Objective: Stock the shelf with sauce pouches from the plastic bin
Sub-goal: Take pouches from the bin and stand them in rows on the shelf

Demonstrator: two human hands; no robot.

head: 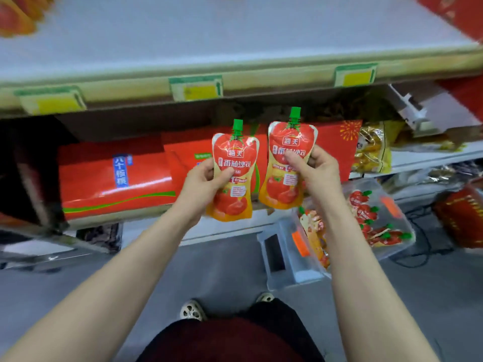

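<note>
My left hand (202, 178) grips a red and yellow tomato sauce pouch (234, 194) with a green cap, held upright in front of the shelves. My right hand (317, 169) grips a second matching pouch (285, 178) just to the right and slightly higher. Both pouches hang below the white upper shelf (235, 43), whose top is bare in the middle. The clear plastic bin (292, 259) stands on the floor at the lower right, behind my right forearm, with several more pouches (371, 220) lying inside.
Yellow price tags (198, 88) line the upper shelf's front edge. Large red boxes (115, 178) fill the shelf below, with yellow packets (373, 150) to their right. Red goods (460, 218) sit at the far right. Grey floor and my shoes (192, 310) lie beneath.
</note>
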